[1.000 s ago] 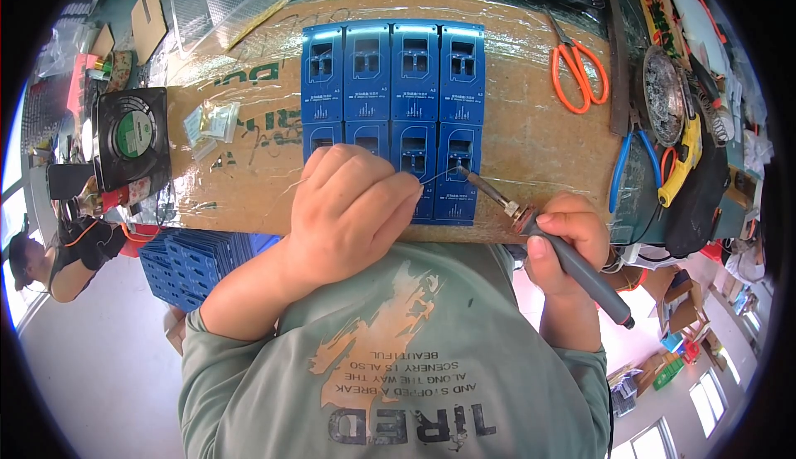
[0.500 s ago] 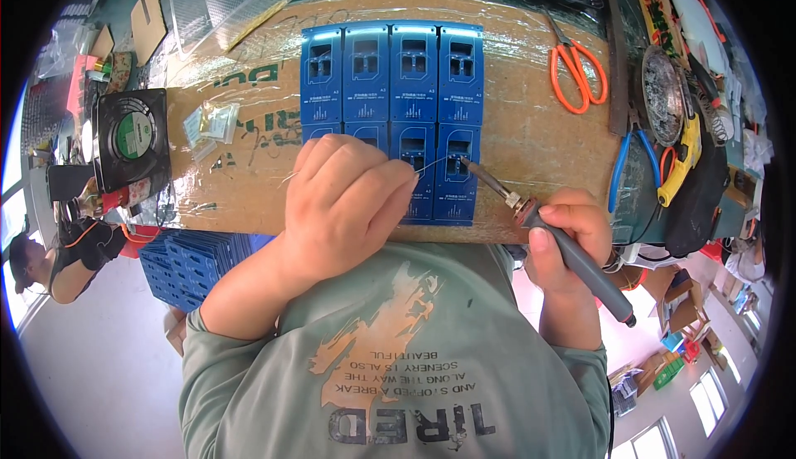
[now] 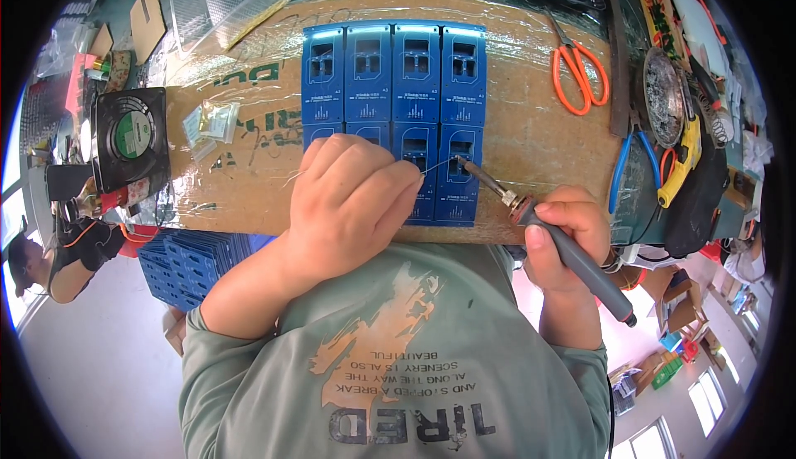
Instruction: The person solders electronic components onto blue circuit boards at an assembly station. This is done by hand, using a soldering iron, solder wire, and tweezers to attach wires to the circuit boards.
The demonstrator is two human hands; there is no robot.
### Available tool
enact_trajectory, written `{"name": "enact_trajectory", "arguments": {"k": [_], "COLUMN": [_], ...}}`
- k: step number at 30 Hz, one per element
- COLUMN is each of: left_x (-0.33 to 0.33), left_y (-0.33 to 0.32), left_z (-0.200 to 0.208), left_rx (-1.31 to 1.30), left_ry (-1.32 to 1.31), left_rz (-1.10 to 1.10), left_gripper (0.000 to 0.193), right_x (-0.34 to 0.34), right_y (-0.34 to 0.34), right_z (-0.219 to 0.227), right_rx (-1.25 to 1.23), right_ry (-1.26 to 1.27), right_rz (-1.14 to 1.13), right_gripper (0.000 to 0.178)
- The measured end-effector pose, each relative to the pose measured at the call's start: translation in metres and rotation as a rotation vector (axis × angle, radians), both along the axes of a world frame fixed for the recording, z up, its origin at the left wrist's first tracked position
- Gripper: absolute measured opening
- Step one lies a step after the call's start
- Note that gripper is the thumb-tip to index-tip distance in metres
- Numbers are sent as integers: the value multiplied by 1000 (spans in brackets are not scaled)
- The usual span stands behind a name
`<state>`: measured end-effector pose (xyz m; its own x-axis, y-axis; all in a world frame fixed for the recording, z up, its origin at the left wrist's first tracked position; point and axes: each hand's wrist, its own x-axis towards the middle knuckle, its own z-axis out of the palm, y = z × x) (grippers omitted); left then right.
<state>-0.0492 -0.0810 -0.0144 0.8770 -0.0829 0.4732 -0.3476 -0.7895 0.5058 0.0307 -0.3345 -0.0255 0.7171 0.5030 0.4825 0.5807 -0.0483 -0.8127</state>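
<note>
A panel of blue circuit boards lies in two rows on the cardboard-covered bench. My right hand is closed round the grey handle of a soldering iron. The iron's tip rests at the cutout of the nearer right board. My left hand, in a pinch over the nearer left boards, holds thin solder wire. The wire's front end reaches that same cutout, by the tip; its tail sticks out left of my knuckles. The left hand hides part of the nearer row.
Orange-handled scissors, blue-handled pliers and a round metal dish lie to the right. At left stand a black fan and a small plastic bag. Stacked blue boards sit below the bench edge. Another person is far left.
My left hand has shifted slightly right, and less wire shows between its fingers and the iron's tip. The iron's tip has moved a little left. The panel has barely shifted.
</note>
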Motion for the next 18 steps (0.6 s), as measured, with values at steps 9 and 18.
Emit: {"name": "enact_trajectory", "arguments": {"k": [9,18], "left_x": [-1,-2], "left_y": [1,1], "left_z": [2,2], "left_rx": [-3,6], "left_ry": [12,9], "left_rz": [2,-2], "left_gripper": [26,27], "right_x": [0,0], "right_y": [-2,0], "right_z": [-1,-2], "right_rx": [-13,15], "right_ry": [-7,-14], "right_rz": [7,28], "right_gripper": [22,22]}}
